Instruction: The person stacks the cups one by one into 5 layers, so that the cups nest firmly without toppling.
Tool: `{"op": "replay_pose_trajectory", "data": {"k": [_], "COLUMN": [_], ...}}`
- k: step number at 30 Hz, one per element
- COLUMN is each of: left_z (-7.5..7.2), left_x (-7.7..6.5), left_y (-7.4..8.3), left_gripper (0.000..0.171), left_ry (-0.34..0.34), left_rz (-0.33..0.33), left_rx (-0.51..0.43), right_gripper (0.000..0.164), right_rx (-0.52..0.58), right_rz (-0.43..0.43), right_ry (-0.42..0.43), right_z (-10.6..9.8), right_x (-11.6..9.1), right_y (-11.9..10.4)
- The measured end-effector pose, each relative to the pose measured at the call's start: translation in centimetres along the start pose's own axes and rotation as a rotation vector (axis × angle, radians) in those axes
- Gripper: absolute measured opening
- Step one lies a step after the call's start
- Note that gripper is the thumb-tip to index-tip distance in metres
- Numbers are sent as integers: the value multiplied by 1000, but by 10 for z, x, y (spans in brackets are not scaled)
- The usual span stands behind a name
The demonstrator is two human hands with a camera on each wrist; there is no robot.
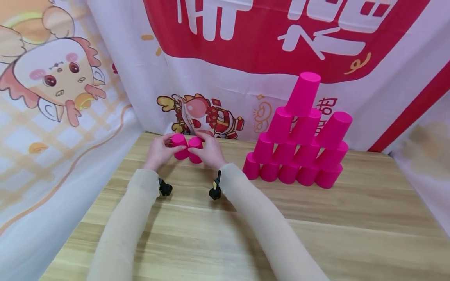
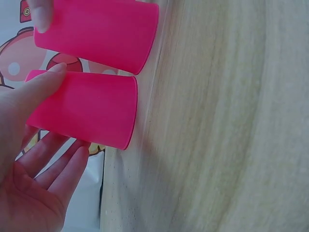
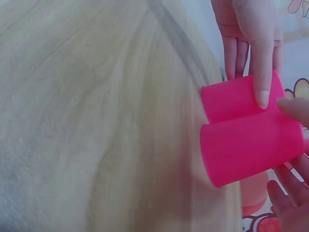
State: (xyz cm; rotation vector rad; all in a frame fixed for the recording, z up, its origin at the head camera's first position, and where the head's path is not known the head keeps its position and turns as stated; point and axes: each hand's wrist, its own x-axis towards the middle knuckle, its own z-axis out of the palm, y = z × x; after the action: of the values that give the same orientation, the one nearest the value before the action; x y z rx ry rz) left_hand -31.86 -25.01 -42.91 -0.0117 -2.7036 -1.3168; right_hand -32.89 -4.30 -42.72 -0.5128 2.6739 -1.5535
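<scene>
Two pink cups stand side by side, mouths down, near the table's back edge. My left hand (image 1: 161,151) holds the left cup (image 1: 180,148) between thumb and fingers. On the other one, the right cup (image 1: 195,151), my right hand (image 1: 212,151) has its thumb at the near side and fingers round the far side. In the left wrist view the left cup (image 2: 87,108) lies in the thumb's grip, close beside the right cup (image 2: 96,34). The right wrist view has the right cup (image 3: 251,147) overlapping the left cup (image 3: 229,101). Whether their rims touch the wood is unclear.
To the right rises a stepped pyramid of upside-down pink cups (image 1: 289,174), with a single cup (image 1: 303,93) on top. A printed cloth (image 1: 225,66) hangs behind the wooden table (image 1: 197,234), and another patterned cloth (image 1: 52,156) hangs along the left side.
</scene>
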Motion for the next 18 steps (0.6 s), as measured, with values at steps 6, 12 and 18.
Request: {"op": "replay_pose_trajectory", "data": {"k": [6, 12, 18], "left_z": [3, 6, 4], "left_x": [-1, 0, 1], "left_y": [-3, -1, -3], "left_gripper": [68, 68, 67], "left_ry": [-6, -16, -7], "left_rz": [-17, -28, -9], "left_rx": [-33, -66, -61], "right_gripper": [59, 56, 59], "right_rx": [20, 64, 53], "right_rz": [20, -21, -70], "right_ry": [17, -12, -74], "right_z": [5, -8, -38], "right_x": [-11, -36, -69], "right_y": [10, 14, 2]}}
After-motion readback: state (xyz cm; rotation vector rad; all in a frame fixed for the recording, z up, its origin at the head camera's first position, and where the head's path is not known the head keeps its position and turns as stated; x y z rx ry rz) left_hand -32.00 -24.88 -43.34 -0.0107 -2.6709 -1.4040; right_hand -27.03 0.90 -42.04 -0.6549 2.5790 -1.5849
